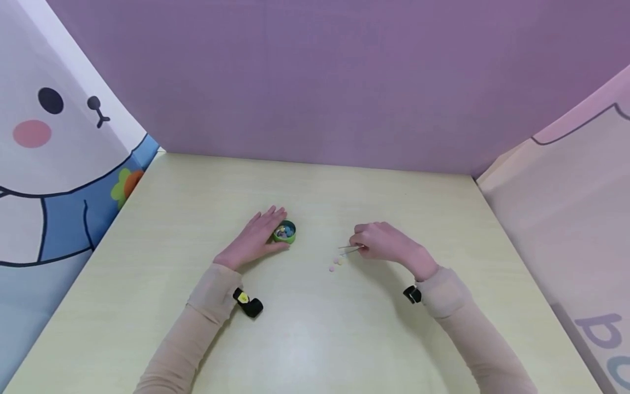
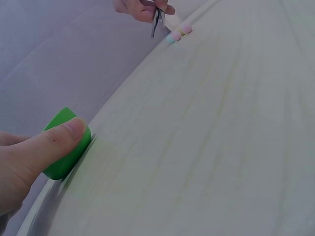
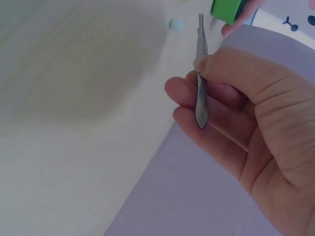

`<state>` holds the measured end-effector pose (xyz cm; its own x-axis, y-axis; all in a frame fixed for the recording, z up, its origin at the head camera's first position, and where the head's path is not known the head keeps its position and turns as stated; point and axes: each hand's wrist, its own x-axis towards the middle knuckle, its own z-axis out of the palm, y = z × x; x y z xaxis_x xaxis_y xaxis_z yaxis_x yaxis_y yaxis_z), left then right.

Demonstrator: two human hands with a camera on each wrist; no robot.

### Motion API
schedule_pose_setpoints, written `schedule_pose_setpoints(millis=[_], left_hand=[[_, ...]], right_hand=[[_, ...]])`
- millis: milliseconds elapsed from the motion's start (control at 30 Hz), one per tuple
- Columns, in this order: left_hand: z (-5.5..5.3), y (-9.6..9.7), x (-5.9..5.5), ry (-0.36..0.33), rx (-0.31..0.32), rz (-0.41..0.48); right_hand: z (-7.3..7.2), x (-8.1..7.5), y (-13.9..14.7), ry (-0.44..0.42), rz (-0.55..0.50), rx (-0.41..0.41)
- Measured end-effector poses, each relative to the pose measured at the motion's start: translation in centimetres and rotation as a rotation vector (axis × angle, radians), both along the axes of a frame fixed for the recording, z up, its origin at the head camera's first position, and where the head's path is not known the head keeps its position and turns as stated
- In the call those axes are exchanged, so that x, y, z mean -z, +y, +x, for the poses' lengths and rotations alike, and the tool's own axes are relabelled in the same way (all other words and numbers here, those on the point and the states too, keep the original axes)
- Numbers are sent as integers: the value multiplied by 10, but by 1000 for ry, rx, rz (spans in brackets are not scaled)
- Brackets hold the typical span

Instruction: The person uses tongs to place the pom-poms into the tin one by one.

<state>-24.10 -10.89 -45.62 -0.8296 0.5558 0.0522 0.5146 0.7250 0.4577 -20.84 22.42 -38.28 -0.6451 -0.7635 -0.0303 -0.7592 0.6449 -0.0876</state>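
Observation:
My left hand (image 1: 253,238) holds a small round green container (image 1: 291,239) upright on the table, its thumb at the near side and fingers at the far side. Several small beads in blue, yellow and other pale colours (image 1: 284,232) lie inside it. In my right hand (image 1: 386,242) is a pair of metal tweezers (image 3: 202,98), pinched between thumb and fingers. The tweezers' tips point left, over several loose pastel beads; a pink bead (image 1: 332,268) lies nearest me. A light blue bead (image 3: 175,24) shows near the tips in the right wrist view.
The pale wood-grain table (image 1: 305,339) spreads under both arms. A purple panel (image 1: 315,82) stands along its far edge. Printed panels rise at the left (image 1: 64,164) and right (image 1: 556,219) sides. Black straps with small devices sit at both wrists.

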Motion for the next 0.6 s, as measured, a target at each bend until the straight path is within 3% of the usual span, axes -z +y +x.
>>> schedule_pose_setpoints(millis=[600], left_hand=[[3, 2, -4, 5, 0, 6]], right_hand=[[1, 15, 10, -32, -18, 27]])
